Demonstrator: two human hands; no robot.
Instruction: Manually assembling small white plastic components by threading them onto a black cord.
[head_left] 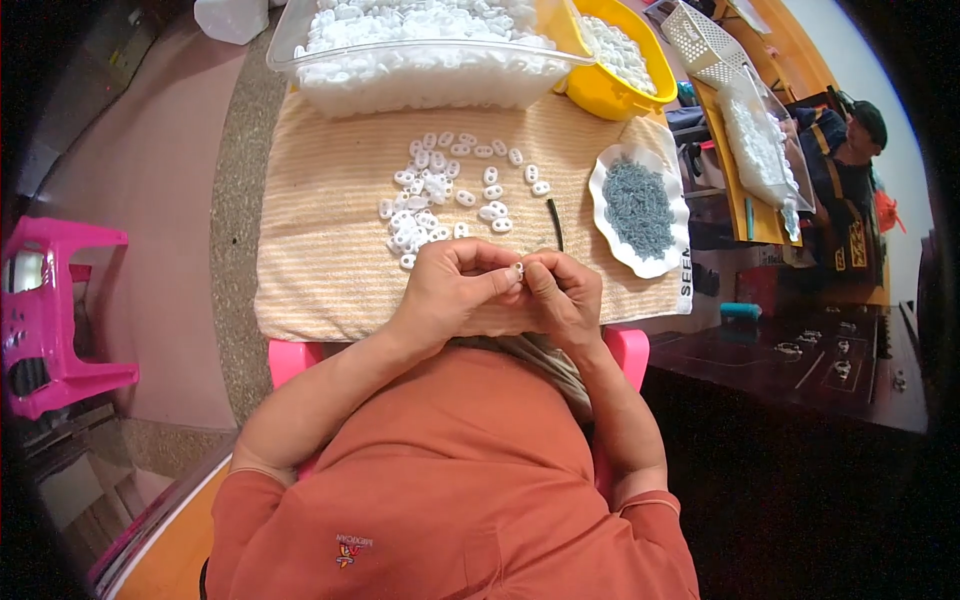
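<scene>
My left hand (455, 285) and my right hand (563, 290) meet over the near edge of a striped yellow towel (320, 250). Between their fingertips they pinch one small white plastic piece (519, 270). Several more white pieces (440, 195) lie scattered on the towel just beyond my hands. A white scalloped dish (603, 195) to the right holds a heap of small grey-blue parts (640, 205). A thin dark stick (555, 225) lies between the dish and the white pieces.
A clear plastic tub (430, 85) full of white pieces stands at the towel's far edge, with a yellow bowl (600, 95) of the same beside it. A pink stool (55, 310) stands at left. Another person (850, 160) sits at far right near a dark wooden table (800, 380).
</scene>
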